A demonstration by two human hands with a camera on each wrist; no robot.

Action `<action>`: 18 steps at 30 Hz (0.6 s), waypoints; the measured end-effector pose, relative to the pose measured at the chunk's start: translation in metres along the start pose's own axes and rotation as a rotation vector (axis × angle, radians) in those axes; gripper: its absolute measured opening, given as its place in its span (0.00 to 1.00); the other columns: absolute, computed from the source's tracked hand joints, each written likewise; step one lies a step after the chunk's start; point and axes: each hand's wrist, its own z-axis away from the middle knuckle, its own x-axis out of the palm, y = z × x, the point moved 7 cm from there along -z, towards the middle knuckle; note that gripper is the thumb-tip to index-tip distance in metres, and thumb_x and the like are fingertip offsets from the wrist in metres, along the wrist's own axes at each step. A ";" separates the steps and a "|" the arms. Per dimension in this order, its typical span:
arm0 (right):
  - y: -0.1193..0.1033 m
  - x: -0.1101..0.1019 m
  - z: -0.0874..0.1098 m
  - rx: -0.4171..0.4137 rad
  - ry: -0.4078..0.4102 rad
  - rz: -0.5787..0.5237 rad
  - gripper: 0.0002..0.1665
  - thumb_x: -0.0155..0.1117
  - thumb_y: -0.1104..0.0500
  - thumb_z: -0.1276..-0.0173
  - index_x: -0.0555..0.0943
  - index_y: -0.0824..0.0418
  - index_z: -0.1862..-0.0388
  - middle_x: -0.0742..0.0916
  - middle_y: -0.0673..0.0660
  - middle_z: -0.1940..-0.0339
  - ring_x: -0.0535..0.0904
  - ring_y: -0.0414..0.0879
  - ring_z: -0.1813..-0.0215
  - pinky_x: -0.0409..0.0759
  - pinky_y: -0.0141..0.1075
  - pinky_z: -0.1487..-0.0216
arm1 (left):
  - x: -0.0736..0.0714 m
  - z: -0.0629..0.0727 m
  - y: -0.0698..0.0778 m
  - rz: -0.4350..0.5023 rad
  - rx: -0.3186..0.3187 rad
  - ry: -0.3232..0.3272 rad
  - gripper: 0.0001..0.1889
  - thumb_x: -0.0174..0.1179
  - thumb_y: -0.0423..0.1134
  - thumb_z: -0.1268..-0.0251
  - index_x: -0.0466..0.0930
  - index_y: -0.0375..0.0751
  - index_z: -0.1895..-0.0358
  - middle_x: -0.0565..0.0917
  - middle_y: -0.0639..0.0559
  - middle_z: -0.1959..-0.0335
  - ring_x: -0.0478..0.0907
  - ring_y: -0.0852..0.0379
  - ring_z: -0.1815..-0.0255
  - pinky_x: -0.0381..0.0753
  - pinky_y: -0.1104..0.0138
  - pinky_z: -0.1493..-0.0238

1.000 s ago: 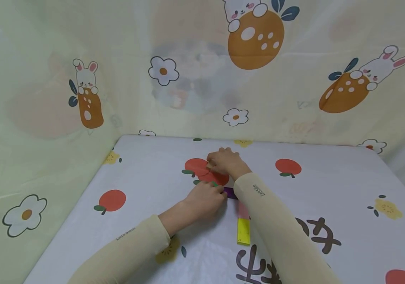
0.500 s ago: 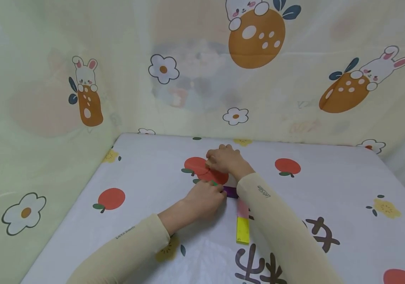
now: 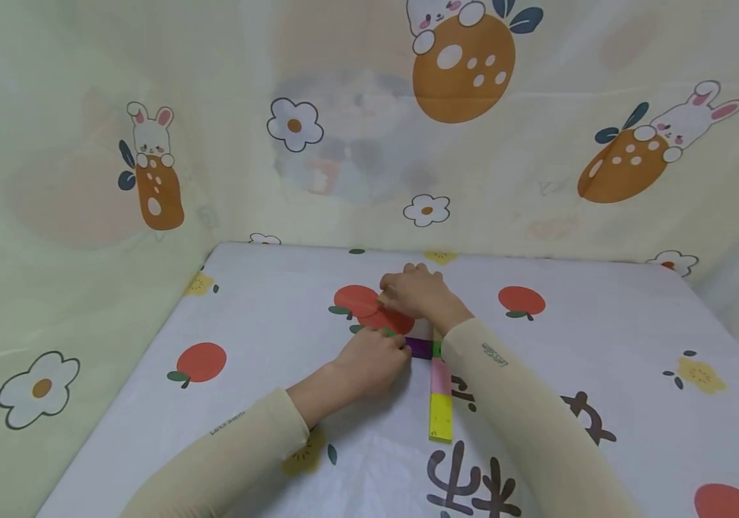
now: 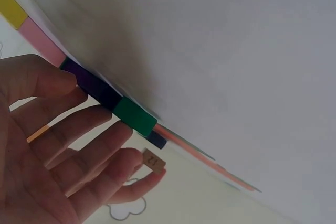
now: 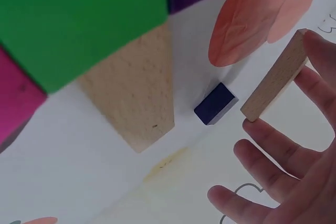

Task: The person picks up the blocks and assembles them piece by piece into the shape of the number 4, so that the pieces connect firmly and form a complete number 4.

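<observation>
My right hand [image 3: 417,291] pinches a narrow wooden block [image 5: 275,74] between thumb and fingertip, above the tablecloth. Its end, marked 12, shows in the left wrist view. Beside it stands a small dark blue block [image 5: 215,104]. My left hand [image 3: 372,360] lies along a row of coloured blocks, its fingertips at the purple block [image 3: 419,348] and green block [image 4: 135,115]. From the purple block's right end, another green block [image 5: 84,19], a pink block [image 3: 440,377] and a yellow block [image 3: 440,417] run towards me. A tapered wooden block [image 5: 136,87] adjoins that second green one.
The white tablecloth [image 3: 265,316] bears printed red fruits, yellow flowers and dark characters. Behind the table hangs a cream curtain [image 3: 343,43] with rabbits and flowers. Another curtain closes the left side.
My right forearm has shifted slightly right, uncovering more of the green and pink blocks. The left hand stays at the row, and the right still holds the wooden block.
</observation>
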 end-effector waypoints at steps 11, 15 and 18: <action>0.001 -0.001 0.015 -0.004 -0.022 0.036 0.24 0.58 0.41 0.22 0.80 0.48 0.34 0.83 0.61 0.42 0.73 0.62 0.38 0.69 0.68 0.33 | 0.001 -0.001 0.000 -0.003 -0.002 -0.009 0.14 0.63 0.47 0.29 0.87 0.52 0.45 0.88 0.57 0.50 0.84 0.57 0.61 0.84 0.65 0.57; 0.001 0.002 0.018 -0.007 -0.047 0.016 0.22 0.58 0.44 0.23 0.82 0.48 0.36 0.84 0.60 0.44 0.74 0.61 0.39 0.67 0.70 0.33 | 0.002 0.000 0.000 -0.002 0.002 -0.008 0.13 0.63 0.47 0.29 0.87 0.51 0.46 0.88 0.57 0.52 0.82 0.57 0.64 0.83 0.66 0.60; 0.001 0.005 0.019 -0.006 -0.072 0.006 0.21 0.58 0.45 0.24 0.82 0.48 0.36 0.85 0.59 0.44 0.73 0.61 0.39 0.67 0.70 0.33 | 0.002 0.000 0.000 0.000 0.003 -0.005 0.13 0.63 0.47 0.30 0.87 0.50 0.47 0.87 0.57 0.53 0.81 0.57 0.65 0.82 0.67 0.62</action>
